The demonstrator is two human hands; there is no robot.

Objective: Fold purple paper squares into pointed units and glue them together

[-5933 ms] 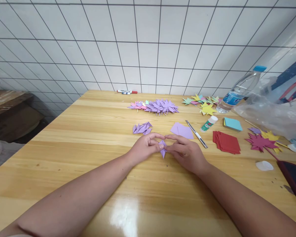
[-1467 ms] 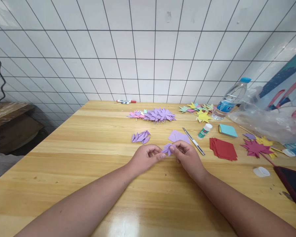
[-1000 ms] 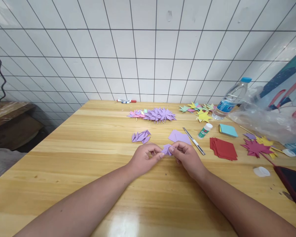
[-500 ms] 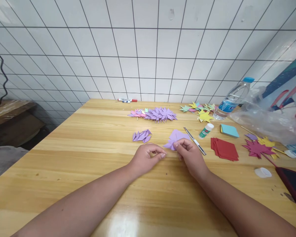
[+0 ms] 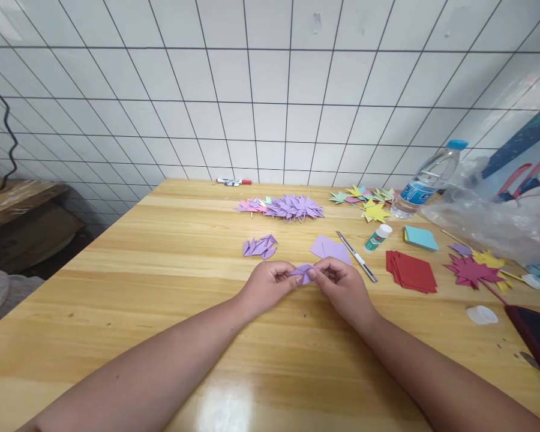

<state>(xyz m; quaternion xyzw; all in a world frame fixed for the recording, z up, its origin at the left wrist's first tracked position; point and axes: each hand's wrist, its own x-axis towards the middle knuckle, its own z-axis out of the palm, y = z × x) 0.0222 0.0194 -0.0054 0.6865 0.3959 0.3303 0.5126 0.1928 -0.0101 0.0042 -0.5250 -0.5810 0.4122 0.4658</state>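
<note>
Between my two hands is a small folded piece of purple paper [image 5: 304, 273], partly covered by the fingers. My left hand [image 5: 270, 285] pinches its left end, and my right hand [image 5: 342, 285] pinches its right end. Just behind my right hand lie flat purple paper squares [image 5: 330, 248]. A utility knife [image 5: 357, 257] rests slantwise along their right side. To the upper left of my hands sits a small heap of folded purple paper pieces [image 5: 260, 246].
Farther back are purple paper leaves [image 5: 294, 207] and markers [image 5: 234, 182]. On the right stand a glue stick [image 5: 378, 237] and a water bottle [image 5: 425, 183], with red paper squares [image 5: 411, 272], a blue-topped paper stack [image 5: 420, 238], a magenta paper leaf [image 5: 471, 271] and a clear cap [image 5: 482, 315].
My right hand has brought the purple paper a little left and down, off the flat squares. My left hand, empty before, now grips its other end.
</note>
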